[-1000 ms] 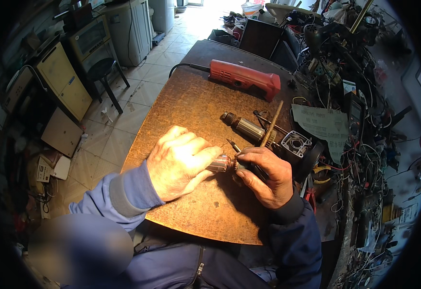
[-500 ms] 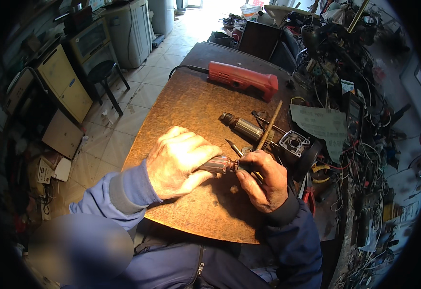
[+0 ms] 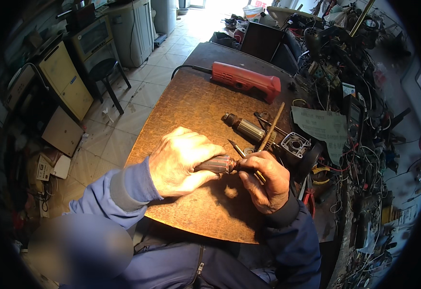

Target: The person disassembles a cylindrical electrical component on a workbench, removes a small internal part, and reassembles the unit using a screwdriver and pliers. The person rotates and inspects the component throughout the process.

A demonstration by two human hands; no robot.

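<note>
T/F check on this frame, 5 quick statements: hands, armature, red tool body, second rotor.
1. The left hand grips the motor armature. True.
2. The right hand is away from the armature, flat on the table. False: its fingers are at the armature's end.
3. The red tool housing lies on the far part of the wooden table, untouched. True.
4. A second rotor lies beyond the hands. True.
5. The black stool stands on the table. False: it stands on the tiled floor at left.
</note>
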